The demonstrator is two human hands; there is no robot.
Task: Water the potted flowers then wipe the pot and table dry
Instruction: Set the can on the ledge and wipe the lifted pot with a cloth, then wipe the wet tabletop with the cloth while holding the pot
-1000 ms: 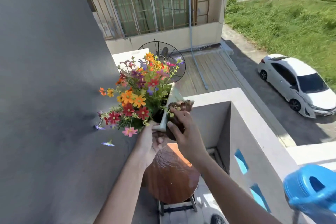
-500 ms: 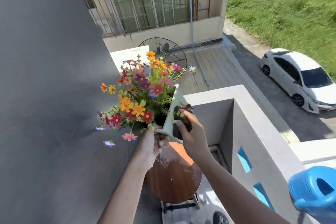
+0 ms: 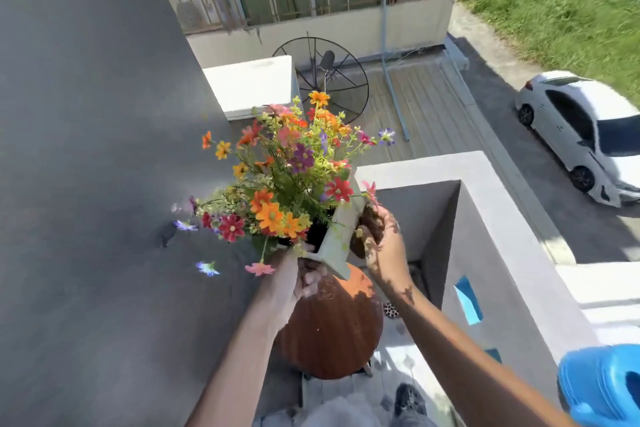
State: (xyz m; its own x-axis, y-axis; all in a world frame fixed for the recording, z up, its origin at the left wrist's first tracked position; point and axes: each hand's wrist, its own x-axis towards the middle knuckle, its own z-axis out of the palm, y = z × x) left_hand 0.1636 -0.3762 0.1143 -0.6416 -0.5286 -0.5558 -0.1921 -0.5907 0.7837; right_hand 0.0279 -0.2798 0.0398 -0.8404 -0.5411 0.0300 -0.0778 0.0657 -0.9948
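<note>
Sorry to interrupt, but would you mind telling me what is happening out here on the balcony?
A person is holding a white pot of colourful flowers above a round wooden table. The left hand grips the pot from below, tilted, while the right hand presses a brown cloth against its side, wiping it. A blue watering can sits at lower right.

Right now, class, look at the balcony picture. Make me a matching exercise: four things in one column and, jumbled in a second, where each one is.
Things:
1. pot
2. cloth
3. round table
4. watering can

Places:
A. bottom right corner
B. directly below the pot
C. in the right hand, against the pot's side
D. tilted, gripped at a lower corner by the left hand

Pairs: 1-D, 2-C, 3-B, 4-A
</note>
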